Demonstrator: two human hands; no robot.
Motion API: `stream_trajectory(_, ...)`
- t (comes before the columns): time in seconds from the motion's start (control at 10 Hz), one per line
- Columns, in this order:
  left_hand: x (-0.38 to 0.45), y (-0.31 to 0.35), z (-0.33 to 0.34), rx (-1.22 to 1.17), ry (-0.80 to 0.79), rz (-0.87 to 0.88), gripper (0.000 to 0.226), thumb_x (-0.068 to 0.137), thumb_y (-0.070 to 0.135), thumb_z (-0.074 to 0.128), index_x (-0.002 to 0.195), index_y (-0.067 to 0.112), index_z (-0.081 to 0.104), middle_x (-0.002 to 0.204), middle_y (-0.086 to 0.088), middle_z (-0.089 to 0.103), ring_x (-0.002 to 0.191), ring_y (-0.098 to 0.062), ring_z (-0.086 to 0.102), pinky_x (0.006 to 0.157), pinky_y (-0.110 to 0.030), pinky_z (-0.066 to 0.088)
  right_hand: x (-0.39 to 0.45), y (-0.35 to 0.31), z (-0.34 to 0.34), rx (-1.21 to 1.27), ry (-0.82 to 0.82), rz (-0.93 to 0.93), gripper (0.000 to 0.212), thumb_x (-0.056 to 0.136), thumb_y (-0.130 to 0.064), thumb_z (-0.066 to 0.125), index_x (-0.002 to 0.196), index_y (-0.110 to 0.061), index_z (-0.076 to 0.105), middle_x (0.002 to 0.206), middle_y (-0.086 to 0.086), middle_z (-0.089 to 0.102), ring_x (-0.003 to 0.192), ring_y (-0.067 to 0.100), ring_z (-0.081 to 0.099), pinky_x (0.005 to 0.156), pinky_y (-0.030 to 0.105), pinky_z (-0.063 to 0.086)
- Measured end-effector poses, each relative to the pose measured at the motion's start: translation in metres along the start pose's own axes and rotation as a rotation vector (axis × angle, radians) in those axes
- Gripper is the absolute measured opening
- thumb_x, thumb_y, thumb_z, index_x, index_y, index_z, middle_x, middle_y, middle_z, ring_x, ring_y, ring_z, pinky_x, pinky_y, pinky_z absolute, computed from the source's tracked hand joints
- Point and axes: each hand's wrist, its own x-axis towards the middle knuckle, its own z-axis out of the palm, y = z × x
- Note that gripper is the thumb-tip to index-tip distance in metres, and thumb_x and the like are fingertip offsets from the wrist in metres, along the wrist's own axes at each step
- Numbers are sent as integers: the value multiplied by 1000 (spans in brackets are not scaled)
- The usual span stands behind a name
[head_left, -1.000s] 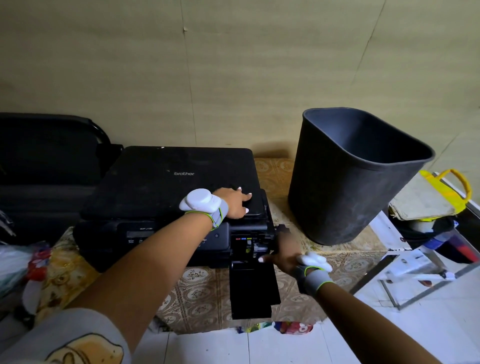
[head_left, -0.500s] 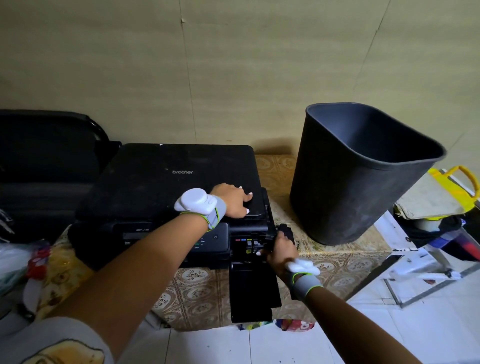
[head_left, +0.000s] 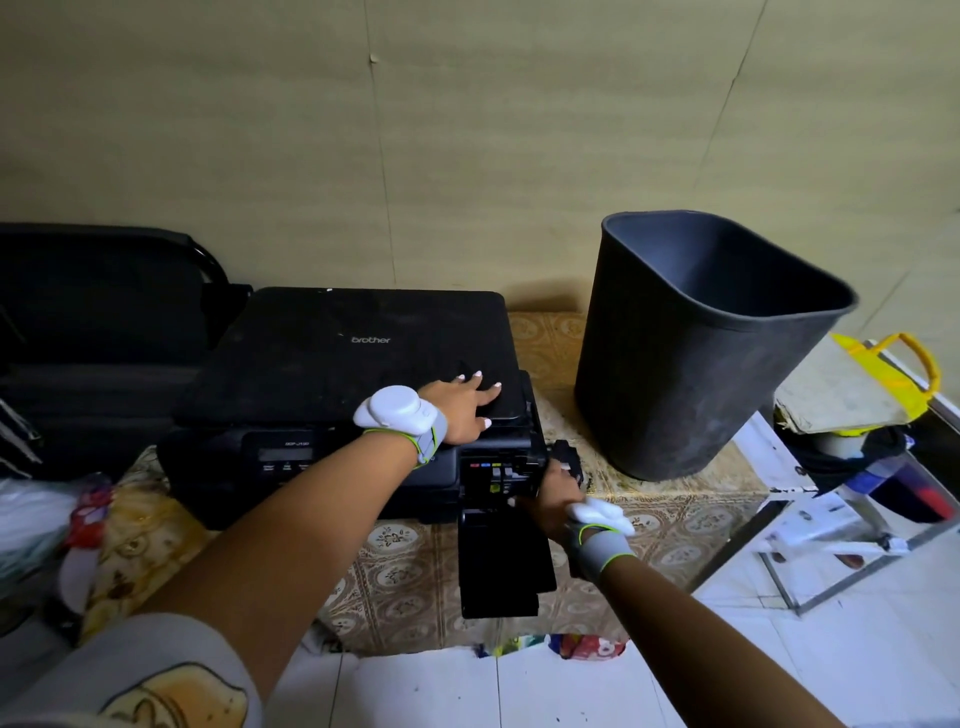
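Observation:
A black Brother printer (head_left: 353, 358) sits on a low surface covered by a patterned cloth (head_left: 410, 571). My left hand (head_left: 462, 402) rests flat on the lid's front right corner, fingers spread. At the printer's front right, the ink compartment (head_left: 493, 473) stands open, showing coloured tabs, and its black cover (head_left: 501, 561) hangs down. My right hand (head_left: 553, 496) is at the compartment's right edge, fingers curled round a small black part (head_left: 567, 458). Most of that part is hidden by the hand.
A tall dark grey bin (head_left: 691, 364) stands on the cloth just right of the printer. A black chair (head_left: 88, 332) is at the left, plastic bags (head_left: 36, 519) below it. A yellow-handled bag (head_left: 883, 379) and clutter lie at the right. White tiled floor (head_left: 519, 691) is in front.
My right hand has moved up from the compartment front to its right edge and closed on the small black part. The left hand stays on the lid.

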Motion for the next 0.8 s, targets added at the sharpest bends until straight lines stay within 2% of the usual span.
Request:
stream_trajectory(0.1,-4,-1,4,-36,-1,5,55,103,33,26,154,27,7,164,-2,1,152,-23,8,119,-39,22,-7,13,10,-214,-135,3,44,91,-26,56,125,2,51,132,20,55,123,34,52,101,40,42)
stream_trajectory(0.2,-5,-1,3,-50,-4,5,54,104,30,25,155,26,7,164,-2,1,152,-23,8,119,-39,23,-13,24,17,-298,-219,4,37,90,-26,54,115,-1,61,122,20,63,113,35,59,97,45,49)
stream_trajectory(0.3,-4,-1,3,-68,-4,0,53,104,30,25,154,26,8,164,-2,2,152,-22,8,118,-38,24,-16,24,12,-240,-221,25,35,90,-22,53,116,1,61,121,21,64,111,35,61,94,44,51)
stream_trajectory(0.4,-4,-2,2,-88,-5,-3,52,104,31,25,154,27,10,164,-1,3,152,-21,9,119,-37,24,-18,23,5,-77,-212,81,32,92,-14,50,116,6,58,117,22,65,107,35,65,85,37,54)
stream_trajectory(0.5,-5,-1,0,-108,-4,-11,51,104,32,25,154,29,14,164,0,6,151,-20,11,119,-35,21,-15,19,-8,144,-284,110,23,94,-7,47,82,8,59,63,14,73,71,26,71,87,39,56)
stream_trajectory(0.6,-6,-1,-3,-117,-4,-21,51,104,34,24,153,29,16,164,1,6,151,-19,12,120,-34,18,-8,14,-13,262,-306,131,28,95,-6,46,69,1,54,51,11,66,74,33,71,92,49,53)
stream_trajectory(0.7,-6,-2,-3,-145,-11,-19,50,103,37,24,153,30,17,164,2,6,151,-18,12,120,-34,17,-15,1,-26,295,-224,128,19,96,-6,41,81,-1,52,95,24,67,104,41,65,85,44,57)
stream_trajectory(0.8,-7,-2,-3,-153,-20,-19,52,103,42,23,153,30,17,164,2,6,152,-18,11,121,-35,17,-10,5,-24,323,-140,114,18,96,-10,41,80,-6,50,112,27,64,102,38,67,78,41,59)
